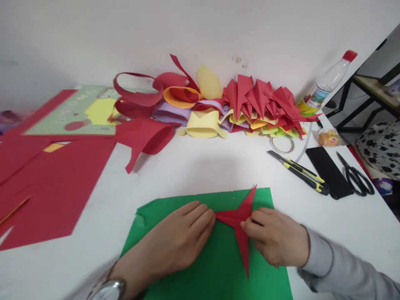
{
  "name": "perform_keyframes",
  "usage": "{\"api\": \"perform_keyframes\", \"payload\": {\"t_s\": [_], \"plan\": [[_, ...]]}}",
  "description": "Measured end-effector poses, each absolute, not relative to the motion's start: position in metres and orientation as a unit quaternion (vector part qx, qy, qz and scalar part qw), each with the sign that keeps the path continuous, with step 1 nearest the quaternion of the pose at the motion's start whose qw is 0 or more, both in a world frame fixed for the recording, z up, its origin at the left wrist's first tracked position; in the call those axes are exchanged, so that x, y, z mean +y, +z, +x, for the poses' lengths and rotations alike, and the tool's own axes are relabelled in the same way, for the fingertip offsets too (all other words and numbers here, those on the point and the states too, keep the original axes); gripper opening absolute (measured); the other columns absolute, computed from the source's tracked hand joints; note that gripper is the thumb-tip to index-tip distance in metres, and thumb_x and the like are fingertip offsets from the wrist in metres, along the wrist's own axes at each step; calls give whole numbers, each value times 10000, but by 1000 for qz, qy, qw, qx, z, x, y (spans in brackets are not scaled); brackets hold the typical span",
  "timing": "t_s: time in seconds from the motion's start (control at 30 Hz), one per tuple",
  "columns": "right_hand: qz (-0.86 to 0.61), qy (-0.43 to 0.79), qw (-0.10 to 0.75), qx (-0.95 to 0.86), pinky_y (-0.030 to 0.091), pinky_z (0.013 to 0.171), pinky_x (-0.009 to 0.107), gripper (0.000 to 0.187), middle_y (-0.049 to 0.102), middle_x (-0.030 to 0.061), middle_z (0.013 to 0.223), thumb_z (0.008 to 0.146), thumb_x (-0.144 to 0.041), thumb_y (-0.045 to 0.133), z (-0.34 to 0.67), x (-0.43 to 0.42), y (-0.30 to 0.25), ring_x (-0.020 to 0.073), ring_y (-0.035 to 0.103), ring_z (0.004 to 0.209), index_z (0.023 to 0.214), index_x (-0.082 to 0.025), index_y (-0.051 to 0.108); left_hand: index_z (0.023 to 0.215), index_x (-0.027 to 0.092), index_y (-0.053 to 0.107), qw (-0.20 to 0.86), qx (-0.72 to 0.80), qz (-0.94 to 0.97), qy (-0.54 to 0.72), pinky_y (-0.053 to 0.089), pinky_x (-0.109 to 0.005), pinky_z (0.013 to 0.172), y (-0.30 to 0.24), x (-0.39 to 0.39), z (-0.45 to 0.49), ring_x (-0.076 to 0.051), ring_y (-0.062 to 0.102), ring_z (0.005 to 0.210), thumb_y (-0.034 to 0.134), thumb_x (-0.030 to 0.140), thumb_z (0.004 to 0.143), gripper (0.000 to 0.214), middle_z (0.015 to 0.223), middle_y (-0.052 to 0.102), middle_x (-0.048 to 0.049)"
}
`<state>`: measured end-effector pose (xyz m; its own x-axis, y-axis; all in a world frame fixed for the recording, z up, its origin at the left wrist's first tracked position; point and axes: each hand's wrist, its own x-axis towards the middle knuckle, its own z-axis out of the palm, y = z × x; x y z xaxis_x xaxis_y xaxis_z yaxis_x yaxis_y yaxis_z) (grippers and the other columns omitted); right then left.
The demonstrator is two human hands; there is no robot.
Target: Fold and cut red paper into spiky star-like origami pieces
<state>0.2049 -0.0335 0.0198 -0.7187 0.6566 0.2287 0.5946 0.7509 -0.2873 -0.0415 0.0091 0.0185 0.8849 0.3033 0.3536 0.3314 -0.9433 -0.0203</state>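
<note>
A folded red paper piece [239, 221] with sharp points lies on a green paper sheet [215, 266] at the near edge of the white table [193, 166]. My left hand [179, 237] lies flat on the green sheet, fingers stretched out, fingertips touching the red piece's left tip. My right hand [275, 235] has its fingers curled and pinches the red piece at its middle. A metal watch [108, 287] sits on my left wrist.
Large red paper sheets [53, 183] cover the left of the table. A heap of folded red, yellow and purple paper [237, 108] lines the wall. At right lie a yellow-black utility knife [300, 171], a tape roll [282, 143], a black case [328, 171], scissors [356, 177] and a plastic bottle [331, 79].
</note>
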Motion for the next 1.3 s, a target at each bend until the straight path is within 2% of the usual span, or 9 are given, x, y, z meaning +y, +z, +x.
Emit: {"api": "perform_keyframes", "payload": {"t_s": [0.2,0.4,0.53,0.77,1.0,1.1,1.3], "plan": [[-345,111,161,-918,385,581,288,172,590,46,718,850,-83,457,206,-34,19,164,451,605,873,-145,615,861,136,638,63,-161,-965,-198,491,-370,634,25,19,-50,-206,578,685,338,58,953,323,748,671,-71],[-345,112,170,-916,387,594,281,181,578,35,706,898,-99,441,206,-34,17,157,460,611,853,-149,609,942,136,621,-19,-228,-949,-215,532,-353,656,24,24,-57,-198,607,744,443,145,955,179,831,677,-74],[-342,103,192,-914,391,597,277,203,575,34,695,911,-84,418,205,-33,18,153,476,614,856,-142,605,901,161,633,-36,-220,-953,-203,529,-323,625,23,22,-51,-177,608,715,371,120,972,275,791,670,-46],[-321,86,202,-921,395,578,277,248,565,34,669,934,-80,367,205,-30,18,154,480,601,850,-141,592,877,149,646,18,-197,-964,-180,495,-331,631,23,22,-52,-188,583,716,285,99,989,381,788,671,-60],[-321,92,180,-925,398,580,289,196,570,46,694,898,-81,412,206,-32,17,165,471,608,851,-136,594,766,154,644,52,-185,-971,-145,439,-354,626,26,13,-47,-191,522,645,340,85,967,371,752,664,-42],[-322,88,189,-924,396,575,288,212,570,47,693,901,-80,400,206,-32,17,164,464,604,868,-129,603,784,148,648,48,-182,-970,-151,449,-364,630,25,14,-48,-197,526,651,336,71,959,366,757,664,-53],[-336,96,206,-914,410,580,290,238,573,36,670,935,-104,396,206,-32,17,163,473,600,839,-138,611,955,169,655,8,-190,-962,-195,502,-349,666,21,20,-49,-201,610,759,414,111,948,247,836,685,-63]]}}
